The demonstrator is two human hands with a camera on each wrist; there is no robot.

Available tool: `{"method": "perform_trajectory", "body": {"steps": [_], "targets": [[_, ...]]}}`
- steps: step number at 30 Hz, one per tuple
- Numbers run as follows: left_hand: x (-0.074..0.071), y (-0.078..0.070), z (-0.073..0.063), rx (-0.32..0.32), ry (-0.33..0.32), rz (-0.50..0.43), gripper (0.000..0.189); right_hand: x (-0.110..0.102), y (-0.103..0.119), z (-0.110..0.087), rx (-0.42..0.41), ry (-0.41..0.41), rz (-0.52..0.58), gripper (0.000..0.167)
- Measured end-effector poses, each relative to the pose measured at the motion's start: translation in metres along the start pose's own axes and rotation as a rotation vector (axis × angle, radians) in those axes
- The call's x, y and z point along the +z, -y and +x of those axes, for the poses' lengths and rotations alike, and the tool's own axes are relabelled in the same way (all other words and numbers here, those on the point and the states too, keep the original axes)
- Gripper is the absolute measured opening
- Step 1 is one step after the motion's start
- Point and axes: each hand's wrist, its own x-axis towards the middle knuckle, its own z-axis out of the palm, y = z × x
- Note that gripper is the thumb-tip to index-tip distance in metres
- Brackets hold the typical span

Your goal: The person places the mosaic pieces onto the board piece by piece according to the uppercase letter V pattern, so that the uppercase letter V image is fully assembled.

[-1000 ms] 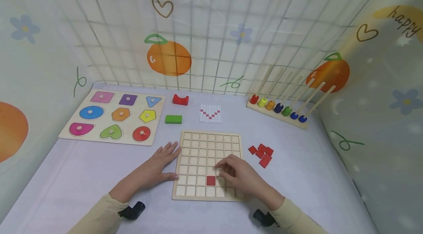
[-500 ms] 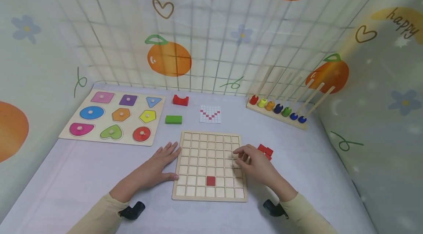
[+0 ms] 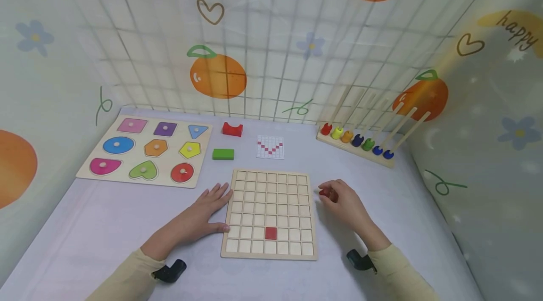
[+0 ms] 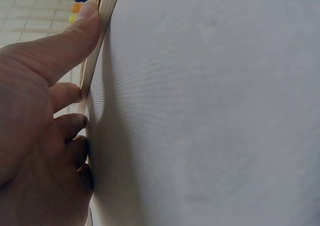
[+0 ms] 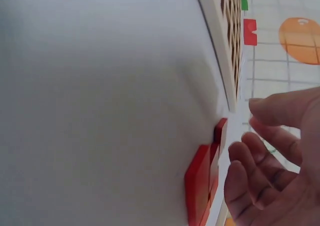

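My left hand (image 3: 197,218) rests on the table with its fingers spread, thumb and fingertips against the left edge of a wooden grid board (image 3: 249,219). One red square tile (image 3: 271,233) sits in a cell of the board's second row from the front. Just right of the board, my right hand (image 3: 345,206) hovers over a loose pile of red tiles (image 5: 198,178), its fingers loosely bent. A gap shows between thumb and forefinger in the right wrist view, with nothing between them. From the head view the hand covers most of the pile.
Behind the board lie a pattern card (image 3: 270,147), a green block (image 3: 223,154) and a red notched block (image 3: 232,129). A shape puzzle (image 3: 140,174) lies at the back left. At the back right stands a peg rack (image 3: 356,146) with coloured beads.
My right hand has moved right, from above the board near the placed red tile to over the pile of tiles. My left hand has stayed at the board's edge.
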Motion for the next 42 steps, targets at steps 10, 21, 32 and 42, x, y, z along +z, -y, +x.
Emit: {"method": "perform_trajectory", "body": {"steps": [10, 21, 32, 42], "targets": [[-0.002, -0.002, -0.001, -0.007, 0.007, -0.010, 0.095, 0.002, -0.011, 0.006, 0.137, 0.024, 0.012, 0.032], [-0.001, -0.001, 0.000, -0.014, 0.009, -0.010, 0.096, 0.005, -0.013, 0.010, 0.138, 0.038, -0.011, 0.034], [-0.003, -0.003, -0.001, -0.009, 0.011, -0.017, 0.095, 0.005, -0.013, 0.010, 0.122, 0.039, -0.001, 0.029], [-0.002, -0.001, -0.001, -0.003, 0.007, -0.018, 0.095, 0.006, -0.011, 0.010, 0.149, 0.052, 0.025, 0.028]]}}
